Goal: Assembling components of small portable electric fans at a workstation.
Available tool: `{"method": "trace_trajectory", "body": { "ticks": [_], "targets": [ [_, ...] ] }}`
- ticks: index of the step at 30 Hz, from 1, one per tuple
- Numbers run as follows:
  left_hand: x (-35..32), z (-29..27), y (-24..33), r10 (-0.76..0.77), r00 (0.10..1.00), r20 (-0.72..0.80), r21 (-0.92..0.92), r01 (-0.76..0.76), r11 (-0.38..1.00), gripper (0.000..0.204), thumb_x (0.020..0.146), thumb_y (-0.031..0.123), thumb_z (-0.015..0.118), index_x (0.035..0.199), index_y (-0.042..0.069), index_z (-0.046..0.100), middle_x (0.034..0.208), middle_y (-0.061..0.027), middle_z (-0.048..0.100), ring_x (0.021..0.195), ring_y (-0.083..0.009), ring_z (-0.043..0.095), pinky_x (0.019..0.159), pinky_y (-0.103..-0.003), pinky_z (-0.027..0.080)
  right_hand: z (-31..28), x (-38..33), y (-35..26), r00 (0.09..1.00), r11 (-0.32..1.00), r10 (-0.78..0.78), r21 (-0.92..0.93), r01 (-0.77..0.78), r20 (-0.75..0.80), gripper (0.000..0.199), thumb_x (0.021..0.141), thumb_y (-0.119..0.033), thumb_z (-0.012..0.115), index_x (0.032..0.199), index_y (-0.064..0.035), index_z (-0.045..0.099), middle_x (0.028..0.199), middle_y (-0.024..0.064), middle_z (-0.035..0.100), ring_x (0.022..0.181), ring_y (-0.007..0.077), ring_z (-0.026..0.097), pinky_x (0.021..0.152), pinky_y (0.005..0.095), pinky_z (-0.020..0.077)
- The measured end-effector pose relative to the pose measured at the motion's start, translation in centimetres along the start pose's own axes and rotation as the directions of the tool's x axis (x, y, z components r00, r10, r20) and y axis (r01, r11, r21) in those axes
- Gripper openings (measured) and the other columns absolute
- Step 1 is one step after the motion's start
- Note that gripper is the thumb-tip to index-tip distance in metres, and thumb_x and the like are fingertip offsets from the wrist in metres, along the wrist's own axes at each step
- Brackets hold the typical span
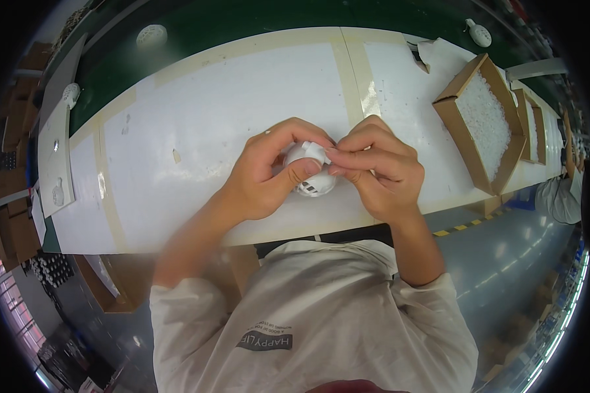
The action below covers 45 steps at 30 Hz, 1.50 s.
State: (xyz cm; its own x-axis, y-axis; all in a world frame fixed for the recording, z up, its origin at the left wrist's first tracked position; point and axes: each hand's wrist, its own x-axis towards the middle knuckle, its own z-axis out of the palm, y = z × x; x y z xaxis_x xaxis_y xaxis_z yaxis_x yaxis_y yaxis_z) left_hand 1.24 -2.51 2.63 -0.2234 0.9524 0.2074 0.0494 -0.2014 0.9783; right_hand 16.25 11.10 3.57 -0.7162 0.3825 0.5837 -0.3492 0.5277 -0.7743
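Note:
A white, rounded plastic part with slots in its lower side (316, 186) is held just above the white tabletop, in front of my body. My left hand (267, 171) is closed around it, the thumb lying across its front and the fingers curled behind. On top of the part is a squarish white raised piece (306, 152). My right hand (381, 169) has thumb and fingertips pinched together at the part's right upper edge. Whatever those fingertips hold is too small or too hidden to make out.
An open cardboard tray (453, 134) of small clear-white pieces stands at the right, with another cardboard tray (543, 134) beyond it. White rounded parts (152, 37) sit on the green surface behind the taped white tabletop (242, 85). Below left is a cardboard box (126, 302).

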Motion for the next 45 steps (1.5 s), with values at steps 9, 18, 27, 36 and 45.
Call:
{"method": "trace_trajectory", "body": {
  "ticks": [9,18,27,36,45],
  "targets": [
    [0.2,-0.4,0.4,-0.372,0.912,0.175,-0.352,0.411,0.841,0.025,0.099,0.02,0.059,0.117,0.003,0.06,0.107,-0.0049,0.066,0.098,-0.0136,0.063,0.085,-0.028,0.05,-1.6,1.7,0.0,0.973,0.939,-0.147,-0.284,0.194,0.177,0.025,0.063,0.007,0.077,0.084,-0.005,0.074,0.078,0.0034,0.066,0.069,0.0206,0.054,0.056,0.0278,0.0423],
    [-0.1,-0.1,0.1,-0.553,0.715,0.428,-0.49,0.698,0.522,0.039,0.099,0.037,0.056,0.119,0.005,0.06,0.107,-0.0066,0.066,0.094,-0.0143,0.067,0.07,-0.029,0.057,-3.5,2.2,-1.3,0.94,0.971,-0.048,-0.204,0.123,0.338,0.023,0.059,0.007,0.073,0.078,-0.0067,0.072,0.075,0.0026,0.064,0.065,0.0189,0.052,0.053,0.0285,0.0411],
    [0.2,3.2,1.1,-0.671,0.667,0.325,-0.475,0.728,0.494,0.04,0.098,0.034,0.058,0.123,0.003,0.059,0.11,-0.0076,0.066,0.088,-0.0164,0.069,0.057,-0.03,0.06,-5.4,0.9,-1.8,0.867,0.893,-0.012,-0.385,0.234,0.499,0.017,0.061,-0.001,0.072,0.076,-0.0063,0.071,0.074,0.0035,0.063,0.066,0.0221,0.054,0.056,0.0323,0.044],
    [-9.8,-1.2,6.6,-0.331,0.933,0.144,-0.331,0.361,0.872,0.025,0.089,0.009,0.069,0.112,0.0,0.064,0.114,-0.0137,0.066,0.108,-0.0225,0.062,0.092,-0.035,0.049,-5.9,0.4,-4.0,0.915,0.999,0.002,-0.035,0.013,0.403,0.054,0.071,-0.022,0.08,0.111,0.0096,0.065,0.096,0.0187,0.069,0.084,0.031,0.064,0.076,0.0393,0.0509],
    [-34.2,-6.5,8.2,-0.674,0.354,-0.648,-0.195,0.779,0.596,0.027,0.092,0.012,0.066,0.117,0.004,0.062,0.11,-0.0075,0.067,0.095,-0.0133,0.064,0.08,-0.029,0.053,-21.7,-2.5,3.4,0.701,0.21,0.664,-0.835,-0.509,-0.26,0.035,0.092,-0.013,0.06,0.125,-0.0018,0.062,0.089,0.0145,0.066,0.08,0.0212,0.059,0.074,0.0345,0.049]
  ]
}}
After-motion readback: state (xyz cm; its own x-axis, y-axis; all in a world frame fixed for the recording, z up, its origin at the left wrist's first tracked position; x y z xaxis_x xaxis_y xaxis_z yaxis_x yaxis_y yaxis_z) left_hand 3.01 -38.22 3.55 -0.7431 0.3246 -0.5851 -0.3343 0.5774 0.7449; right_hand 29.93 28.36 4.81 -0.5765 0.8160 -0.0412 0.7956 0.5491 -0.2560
